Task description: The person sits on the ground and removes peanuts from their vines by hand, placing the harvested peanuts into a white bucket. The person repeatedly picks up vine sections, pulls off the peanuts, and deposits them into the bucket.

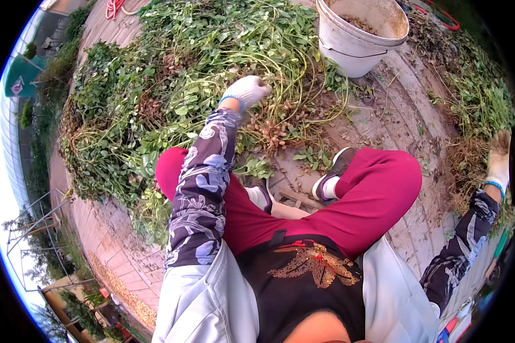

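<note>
My left hand [249, 91], in a white knit glove with a blue cuff, is closed in a fist among the green stems of peanut plants [289, 79]. Below and right of it, a cluster of peanut pods [274, 132] hangs at the roots of these plants. Far out at the right rim is my right hand [499, 156], gloved with soiled fingers. It is beside a second heap of pulled plants [476, 103], close to a tangle of brown roots [465, 171]. The picture's dark rim hides part of its grip.
A white bucket [347, 55] with a wire handle stands beyond the plants, with peanuts [358, 25] inside. The large leafy heap [154, 103] spreads to the left over brick paving [120, 231]. My shoes [339, 171] flank a small piece of wood [300, 198].
</note>
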The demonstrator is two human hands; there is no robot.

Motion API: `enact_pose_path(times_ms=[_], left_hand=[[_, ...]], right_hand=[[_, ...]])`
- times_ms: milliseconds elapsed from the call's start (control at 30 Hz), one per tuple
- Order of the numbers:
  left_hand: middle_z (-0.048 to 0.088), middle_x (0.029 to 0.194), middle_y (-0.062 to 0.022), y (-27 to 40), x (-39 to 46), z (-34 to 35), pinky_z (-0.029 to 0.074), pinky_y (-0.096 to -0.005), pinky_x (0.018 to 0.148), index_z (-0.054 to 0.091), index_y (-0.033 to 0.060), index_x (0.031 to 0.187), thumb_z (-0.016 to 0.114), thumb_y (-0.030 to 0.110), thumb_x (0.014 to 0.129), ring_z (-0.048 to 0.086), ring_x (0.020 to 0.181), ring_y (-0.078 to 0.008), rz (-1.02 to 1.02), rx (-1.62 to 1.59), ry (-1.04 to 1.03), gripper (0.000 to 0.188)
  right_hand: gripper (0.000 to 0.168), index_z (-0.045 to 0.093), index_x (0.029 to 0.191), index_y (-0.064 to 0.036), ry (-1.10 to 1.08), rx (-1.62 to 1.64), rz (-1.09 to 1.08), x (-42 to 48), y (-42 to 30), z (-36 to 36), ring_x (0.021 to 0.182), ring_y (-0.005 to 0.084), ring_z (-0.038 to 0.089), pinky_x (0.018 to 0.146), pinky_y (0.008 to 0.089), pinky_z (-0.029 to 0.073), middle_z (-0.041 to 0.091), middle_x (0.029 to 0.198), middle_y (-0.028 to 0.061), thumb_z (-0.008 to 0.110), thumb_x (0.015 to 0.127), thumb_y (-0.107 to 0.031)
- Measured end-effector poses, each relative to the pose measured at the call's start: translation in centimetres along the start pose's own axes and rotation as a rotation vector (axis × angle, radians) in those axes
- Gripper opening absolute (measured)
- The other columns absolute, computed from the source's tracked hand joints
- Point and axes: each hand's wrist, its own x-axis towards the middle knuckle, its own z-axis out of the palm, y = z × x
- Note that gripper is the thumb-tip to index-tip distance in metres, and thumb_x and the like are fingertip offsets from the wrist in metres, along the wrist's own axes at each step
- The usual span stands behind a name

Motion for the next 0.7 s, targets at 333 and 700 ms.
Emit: enact_pose_path(times_ms=[333,700], left_hand=[[0.072,0.123,-0.0197,-1.7,0.6,15.4,0.057,-0.0455,0.099,0.068,0.0056,0.124,0.074,0.055,0.086,0.071,0.116,-0.0359,-0.351,0.108,0.059,0.063],[0.075,0.092,-0.0144,-2.5,0.5,7.5,0.049,-0.0386,0.042,0.053,0.0008,0.133,0.038,0.036,0.108,0.068,0.055,-0.0299,-0.368,-1.654,0.119,0.046]], right_hand=[[0.030,0.068,0.131,0.000,-0.827,0.367,0.364,-28.8,7.6,38.6,0.099,0.0129,0.066,0.085,0.0265,0.056,0.071,0.127,0.0098,0.060,0.109,-0.020],[0.043,0.070,0.119,-0.002,-1.100,-0.859,-0.107,-30.8,12.8,42.5,0.097,0.0308,0.072,0.087,0.0393,0.054,0.076,0.106,0.0150,0.060,0.103,-0.042]])
